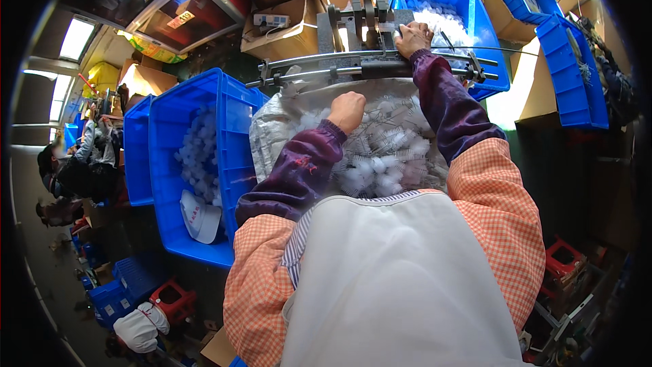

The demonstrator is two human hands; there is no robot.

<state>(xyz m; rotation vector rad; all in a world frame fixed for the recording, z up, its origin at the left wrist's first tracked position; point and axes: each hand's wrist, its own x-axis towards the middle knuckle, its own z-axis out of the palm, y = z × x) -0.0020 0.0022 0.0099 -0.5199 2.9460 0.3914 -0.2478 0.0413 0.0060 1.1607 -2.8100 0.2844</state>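
My right hand (413,39) is at the right side of a metal bench machine (360,24), its fingers bent inward. Next to its fingertips is a small whitish piece with a ridged look (387,27); I cannot make out whether the fingers grip it. My left hand (348,112) is closed, back up, over the left part of an open pale sack (268,129). Whatever may be in that fist is hidden. Translucent plastic pieces with comb-like teeth (390,153) lie heaped in the sack, below and between my hands.
Metal rails (312,68) cross in front of the machine. A blue crate (227,115) at left holds white plastic pieces and a white cap (200,217). Another blue crate (492,34) with white pieces stands beyond my right hand. Cardboard boxes (282,24) stand behind at left.
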